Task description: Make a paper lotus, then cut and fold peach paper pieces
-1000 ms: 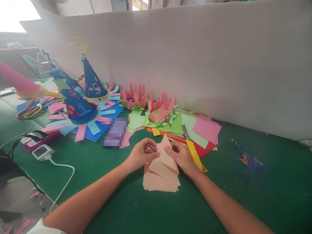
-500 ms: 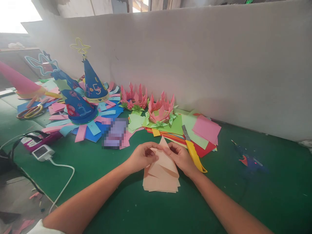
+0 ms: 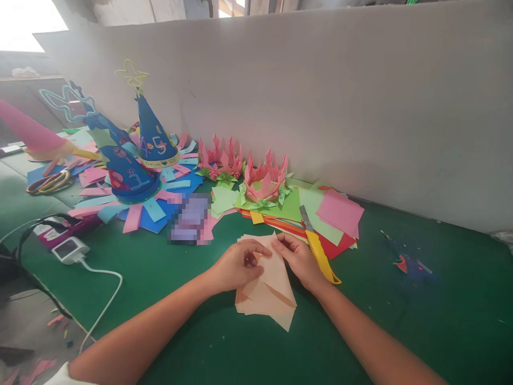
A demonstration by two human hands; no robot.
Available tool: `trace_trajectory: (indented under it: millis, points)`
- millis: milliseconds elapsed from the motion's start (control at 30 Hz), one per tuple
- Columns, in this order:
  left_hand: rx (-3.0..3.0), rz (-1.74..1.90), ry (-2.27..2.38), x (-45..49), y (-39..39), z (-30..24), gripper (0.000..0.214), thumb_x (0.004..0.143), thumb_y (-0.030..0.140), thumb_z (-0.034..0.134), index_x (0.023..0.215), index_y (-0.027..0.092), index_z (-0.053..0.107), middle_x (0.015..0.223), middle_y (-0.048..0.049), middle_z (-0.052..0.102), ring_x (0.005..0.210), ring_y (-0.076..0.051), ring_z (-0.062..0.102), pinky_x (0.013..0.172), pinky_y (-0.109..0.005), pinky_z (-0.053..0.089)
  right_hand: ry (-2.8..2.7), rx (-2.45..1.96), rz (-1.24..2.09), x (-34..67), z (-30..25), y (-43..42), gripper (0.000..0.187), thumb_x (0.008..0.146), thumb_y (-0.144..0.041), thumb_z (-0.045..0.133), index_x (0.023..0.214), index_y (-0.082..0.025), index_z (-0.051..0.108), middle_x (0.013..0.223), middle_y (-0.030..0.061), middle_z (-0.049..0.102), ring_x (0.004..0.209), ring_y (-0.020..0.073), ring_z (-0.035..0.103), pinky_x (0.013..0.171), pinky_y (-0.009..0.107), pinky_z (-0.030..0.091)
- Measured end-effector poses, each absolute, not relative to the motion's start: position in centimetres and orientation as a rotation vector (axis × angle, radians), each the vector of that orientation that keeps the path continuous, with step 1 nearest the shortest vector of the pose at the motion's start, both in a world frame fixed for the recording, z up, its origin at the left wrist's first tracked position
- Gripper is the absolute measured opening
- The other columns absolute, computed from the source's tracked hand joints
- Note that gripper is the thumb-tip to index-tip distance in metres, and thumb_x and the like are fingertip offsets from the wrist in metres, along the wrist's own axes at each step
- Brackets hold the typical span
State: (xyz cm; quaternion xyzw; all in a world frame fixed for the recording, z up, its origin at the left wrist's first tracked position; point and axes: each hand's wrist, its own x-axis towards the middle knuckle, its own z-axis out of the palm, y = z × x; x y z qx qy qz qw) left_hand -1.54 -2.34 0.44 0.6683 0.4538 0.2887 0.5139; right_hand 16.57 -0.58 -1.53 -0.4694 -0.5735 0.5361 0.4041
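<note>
A peach sheet of paper (image 3: pixel 276 278), partly folded, lies tilted over a small stack of peach paper squares (image 3: pixel 245 306) on the green table. My right hand (image 3: pixel 298 259) pinches the top corner of the sheet between thumb and forefinger. Over the left part of the same sheet is my left hand (image 3: pixel 236 264), its thumb and forefinger apart and the other fingers curled. Its fingertips are at the paper's surface, and I see nothing gripped in them. Just beyond my right hand rests a yellow-handled utility knife (image 3: pixel 318 256).
Two pink paper crowns (image 3: pixel 265 179) stand on coloured sheets at the back. Blue cone hats (image 3: pixel 154 136) are at the left, near scissors (image 3: pixel 50 183), a blurred-out purple item (image 3: pixel 190 219) and a white charger (image 3: pixel 71 250) with its cable. Pink paper squares (image 3: pixel 340 212) lie right of the knife.
The peach sheet has turned and slid on its stack, and one corner now sticks out at the front. My left hand has come off the top corner, while my right hand keeps its pinch.
</note>
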Motion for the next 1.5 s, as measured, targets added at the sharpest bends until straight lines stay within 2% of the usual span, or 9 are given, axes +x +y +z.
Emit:
trace_trajectory:
  millis: [267,567,833,1500]
  points:
    - [1.623,0.694,1.174,-1.4,-2.1,0.2,0.023,0.066,0.015,0.065,0.089,0.017,0.070,0.092,-0.0055,0.063,0.063,-0.010,0.053,0.059,-0.022,0.045,-1.456,-1.166,1.356,16.6,-1.8,-0.4,0.028,0.080,-0.046,0.059,0.070,-0.020,0.057,0.068,-0.0031,0.053,0.063,0.0119,0.045,0.061,0.024,0.038]
    - [1.565,0.813,1.158,-1.2,-2.0,-0.6,0.011,0.073,0.022,0.065,0.080,0.018,0.073,0.083,-0.0050,0.066,0.075,-0.015,0.061,0.069,-0.024,0.048,-1.484,-1.207,1.339,16.6,-1.6,-0.6,0.029,0.078,-0.047,0.060,0.071,-0.019,0.060,0.069,-0.0011,0.055,0.064,0.0134,0.047,0.060,0.025,0.040]
    - [1.635,0.800,1.199,-1.3,-2.0,-0.5,0.010,0.072,0.022,0.066,0.077,0.021,0.074,0.075,-0.0030,0.065,0.070,-0.015,0.058,0.064,-0.024,0.044,-1.491,-1.215,1.355,16.7,-2.1,-0.4,0.028,0.077,-0.048,0.061,0.073,-0.020,0.062,0.071,-0.0008,0.058,0.066,0.0139,0.049,0.061,0.026,0.041]
    - [1.576,0.780,1.202,-1.4,-1.9,-0.3,0.011,0.071,0.022,0.065,0.077,0.019,0.073,0.077,-0.0031,0.067,0.063,-0.012,0.054,0.059,-0.022,0.042,-1.480,-1.210,1.362,16.5,-1.6,-0.6,0.025,0.078,-0.044,0.061,0.070,-0.020,0.063,0.070,-0.0009,0.060,0.066,0.0141,0.051,0.063,0.026,0.042]
